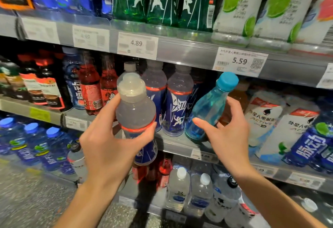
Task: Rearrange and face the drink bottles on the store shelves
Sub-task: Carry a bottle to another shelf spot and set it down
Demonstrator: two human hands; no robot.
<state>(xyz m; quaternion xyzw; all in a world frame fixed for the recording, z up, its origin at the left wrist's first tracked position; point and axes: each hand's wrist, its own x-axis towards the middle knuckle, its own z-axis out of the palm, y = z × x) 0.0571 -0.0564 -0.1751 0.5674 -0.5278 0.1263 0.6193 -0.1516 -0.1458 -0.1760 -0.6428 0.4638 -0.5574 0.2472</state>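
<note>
Grey-capped bottle (136, 108) gripped upright in left hand (108, 148); blue bottle (209, 106) tilted, loosely cupped by right hand (228, 134), nearer shelf (180, 144).

You have a clear bottle (135, 108) with a pale grey cap and blue label held off the shelf, tipped toward you, in front of two matching bottles (177, 99) standing upright on the middle shelf (180, 144). Just right of them, your blue bottle (207, 108) with a bright blue cap leans to the right; its base seems to rest on the shelf edge, though that part is blurred.
</note>
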